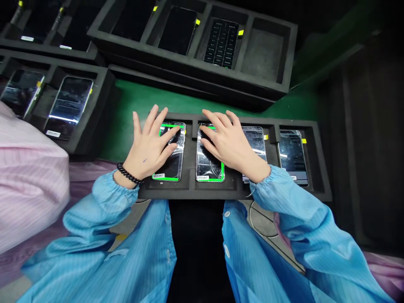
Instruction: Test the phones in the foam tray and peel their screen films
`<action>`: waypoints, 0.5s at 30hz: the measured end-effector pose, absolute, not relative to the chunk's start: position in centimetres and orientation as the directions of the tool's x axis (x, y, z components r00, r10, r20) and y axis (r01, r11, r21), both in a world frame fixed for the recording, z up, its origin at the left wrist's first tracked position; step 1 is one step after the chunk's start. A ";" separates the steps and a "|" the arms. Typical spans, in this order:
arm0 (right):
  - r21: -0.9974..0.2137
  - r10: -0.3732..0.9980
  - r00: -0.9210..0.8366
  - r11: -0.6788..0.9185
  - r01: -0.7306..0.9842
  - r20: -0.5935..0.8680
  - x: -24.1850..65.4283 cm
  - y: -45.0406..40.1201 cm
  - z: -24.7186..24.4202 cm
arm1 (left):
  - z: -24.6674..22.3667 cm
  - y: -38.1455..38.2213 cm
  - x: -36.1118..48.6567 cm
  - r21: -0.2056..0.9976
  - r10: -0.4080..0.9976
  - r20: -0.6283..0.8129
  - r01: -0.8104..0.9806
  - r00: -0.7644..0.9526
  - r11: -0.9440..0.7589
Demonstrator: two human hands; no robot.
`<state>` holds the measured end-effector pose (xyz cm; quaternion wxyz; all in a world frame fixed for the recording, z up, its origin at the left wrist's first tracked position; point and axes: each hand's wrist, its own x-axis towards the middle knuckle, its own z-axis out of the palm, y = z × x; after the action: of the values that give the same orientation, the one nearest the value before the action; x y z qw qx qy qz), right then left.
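My left hand (150, 147) is spread over the leftmost smartphone (172, 164), its index finger at the upper part of the screen. That screen is dark with a green border. My right hand (227, 141) is open above the second smartphone (208, 166), fingers reaching over its top end; this one also shows green along its edges. Partly behind my right wrist lies a third phone (257, 136) with lines of text on it. Farther right is another text-covered phone (293, 153). All sit in compartments of a black foam tray (189, 191). Neither hand grips anything.
A stacked foam tray (176, 63) with more phones stands at the back; one phone (221, 42) shows a grid of buttons. Other trays with phones (69, 105) are at the left. A person's pink sleeve (31, 168) is close on the left. The tabletop (139, 99) is green.
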<state>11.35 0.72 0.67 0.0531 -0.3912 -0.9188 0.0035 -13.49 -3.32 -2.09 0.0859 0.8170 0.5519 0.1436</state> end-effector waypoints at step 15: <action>-0.023 0.698 -0.707 0.714 0.700 0.116 11.0 1.1 0.1 | -2.5 -2.2 -12.9 0.253 0.908 0.111 0.872 0.403 -0.418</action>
<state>11.04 1.11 0.10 0.0581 -0.3783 -0.9238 -0.0113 -12.90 -2.16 -2.53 0.0775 0.8340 0.5338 0.1160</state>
